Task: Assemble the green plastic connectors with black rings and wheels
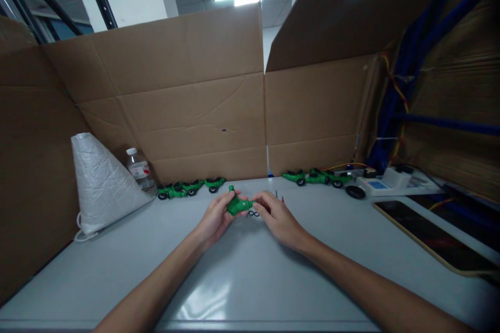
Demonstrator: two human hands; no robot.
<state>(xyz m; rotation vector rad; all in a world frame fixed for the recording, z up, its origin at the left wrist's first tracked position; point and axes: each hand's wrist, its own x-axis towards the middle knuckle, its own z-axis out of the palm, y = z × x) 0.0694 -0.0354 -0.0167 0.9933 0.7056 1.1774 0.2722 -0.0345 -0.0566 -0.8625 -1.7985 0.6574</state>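
A green plastic toy part (238, 205), with a stub pointing up and a narrow end to the right, is held above the table. My left hand (219, 214) has its fingers closed around the left side of it. At the narrow end, the thumb and forefinger of my right hand (279, 221) are pinched together; any small piece between them is hidden. Just below the part, small black rings (253, 214) lie on the table. Beyond my right hand, thin pointed tips, one dark and one red (283, 200), stick out, mostly covered by the hand.
Green toy vehicles with black wheels line the back left (191, 188) and back right (317, 177). A white padded bag (105, 187) and a water bottle (140, 170) stand left. At right are a black disc (355, 192), a power strip (398, 183) and a phone (433, 234). Cardboard walls (195, 114) enclose the table.
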